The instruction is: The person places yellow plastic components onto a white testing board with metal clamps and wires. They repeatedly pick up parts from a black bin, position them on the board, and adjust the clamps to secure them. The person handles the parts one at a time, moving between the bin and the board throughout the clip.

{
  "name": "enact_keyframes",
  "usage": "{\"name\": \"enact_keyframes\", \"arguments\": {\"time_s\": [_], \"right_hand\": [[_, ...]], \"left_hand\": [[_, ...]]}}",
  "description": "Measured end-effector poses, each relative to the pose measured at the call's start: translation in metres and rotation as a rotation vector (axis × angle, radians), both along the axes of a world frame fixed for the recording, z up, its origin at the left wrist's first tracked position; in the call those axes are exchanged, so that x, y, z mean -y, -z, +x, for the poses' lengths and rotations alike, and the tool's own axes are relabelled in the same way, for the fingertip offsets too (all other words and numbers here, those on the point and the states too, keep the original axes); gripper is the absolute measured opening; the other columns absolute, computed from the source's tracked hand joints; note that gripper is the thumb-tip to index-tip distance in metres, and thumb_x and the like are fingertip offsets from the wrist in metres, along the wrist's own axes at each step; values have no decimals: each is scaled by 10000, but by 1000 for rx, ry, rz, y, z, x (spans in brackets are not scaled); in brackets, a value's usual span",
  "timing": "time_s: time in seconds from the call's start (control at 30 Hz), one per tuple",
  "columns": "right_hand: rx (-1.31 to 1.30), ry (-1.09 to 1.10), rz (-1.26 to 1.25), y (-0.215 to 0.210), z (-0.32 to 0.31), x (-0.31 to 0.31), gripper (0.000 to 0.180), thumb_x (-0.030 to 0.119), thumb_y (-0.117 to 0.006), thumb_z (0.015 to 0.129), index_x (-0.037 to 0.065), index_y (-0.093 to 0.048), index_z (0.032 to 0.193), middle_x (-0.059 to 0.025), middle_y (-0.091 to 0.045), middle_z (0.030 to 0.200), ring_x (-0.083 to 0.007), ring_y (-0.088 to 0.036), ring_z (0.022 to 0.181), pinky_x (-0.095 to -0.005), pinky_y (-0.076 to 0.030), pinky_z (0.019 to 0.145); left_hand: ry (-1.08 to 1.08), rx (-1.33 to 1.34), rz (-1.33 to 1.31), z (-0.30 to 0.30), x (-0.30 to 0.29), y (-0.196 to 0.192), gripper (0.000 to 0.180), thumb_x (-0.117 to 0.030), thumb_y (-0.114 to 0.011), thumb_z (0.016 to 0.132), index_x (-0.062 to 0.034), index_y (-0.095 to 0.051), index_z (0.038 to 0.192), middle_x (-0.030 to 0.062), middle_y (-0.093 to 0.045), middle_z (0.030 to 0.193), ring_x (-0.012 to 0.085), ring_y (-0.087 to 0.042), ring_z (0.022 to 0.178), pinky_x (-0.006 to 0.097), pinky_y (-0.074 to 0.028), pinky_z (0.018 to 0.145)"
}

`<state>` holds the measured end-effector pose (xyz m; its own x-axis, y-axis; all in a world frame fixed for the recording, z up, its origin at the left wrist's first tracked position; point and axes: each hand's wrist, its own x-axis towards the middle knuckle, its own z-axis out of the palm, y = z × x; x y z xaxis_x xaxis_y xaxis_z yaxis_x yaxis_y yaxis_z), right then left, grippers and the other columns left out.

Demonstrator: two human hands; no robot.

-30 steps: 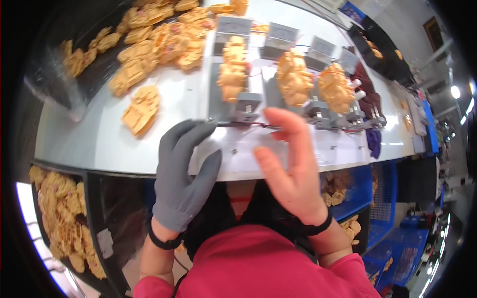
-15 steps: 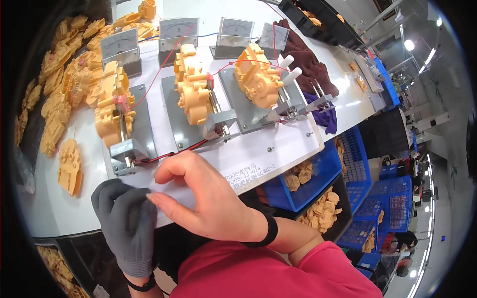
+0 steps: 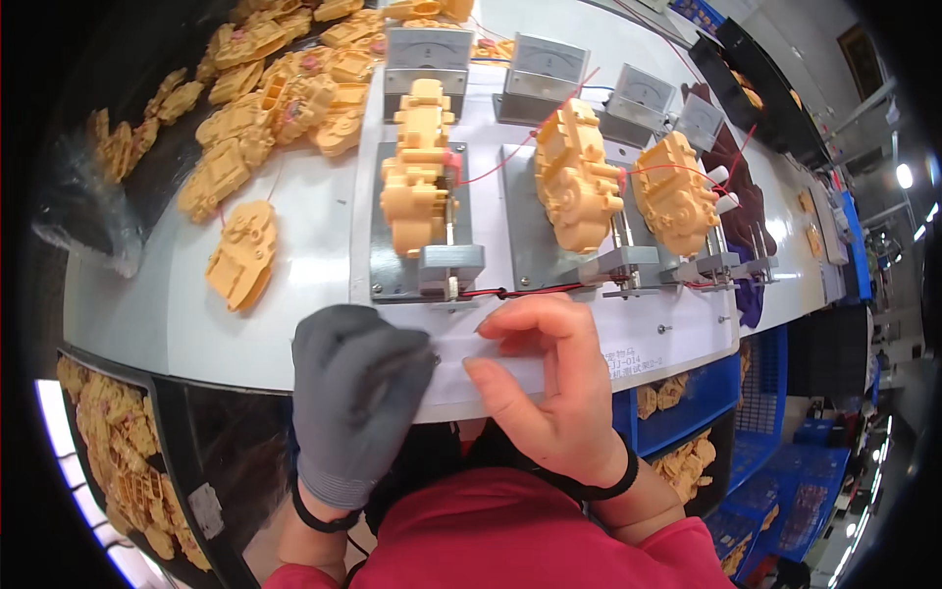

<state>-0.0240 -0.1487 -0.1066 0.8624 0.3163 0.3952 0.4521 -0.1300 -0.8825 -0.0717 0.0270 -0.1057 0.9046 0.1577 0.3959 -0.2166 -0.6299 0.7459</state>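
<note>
White worktable (image 3: 304, 221) bears the leftmost mounted yellow casing (image 3: 418, 177), its long axis pointing forward. Left hand (image 3: 355, 398) (gloved) is curled, any contents hidden; right hand (image 3: 551, 383) is loosely parted, visibly empty. Casing lies ahead of both; cannot tell which is nearer.

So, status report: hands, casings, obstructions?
Left hand curled, grip unclear. Right hand open, empty. Three yellow casings on stands. Red wires just beyond right hand.

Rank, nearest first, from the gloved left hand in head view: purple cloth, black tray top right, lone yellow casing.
1. Lone yellow casing: ahead-left of the gloved left hand.
2. Purple cloth: off right.
3. Black tray: farther off, top right.
</note>
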Motion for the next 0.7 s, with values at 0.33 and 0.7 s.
{"name": "enact_keyframes", "arguments": {"time_s": [0.33,0.7], "right_hand": [[-1,15,45,0,-1,3,328,71,-717,868,14,-549,1144,-105,-610,1046,-201,-622,908,-307,-501,759],[50,-62,96,-4,0,8,326,107,-681,901,19,-528,1175,-110,-609,967,-232,-631,862,-346,-518,740]], "left_hand": [[192,-349,-5,94,-17,-90,688,-353,-720,879,-30,-447,1421,171,-575,1246,228,-570,1143,334,-482,952],[119,-252,190,120,-8,-85,706,-272,-696,778,53,-452,1356,167,-655,951,182,-636,750,320,-536,697]]}}
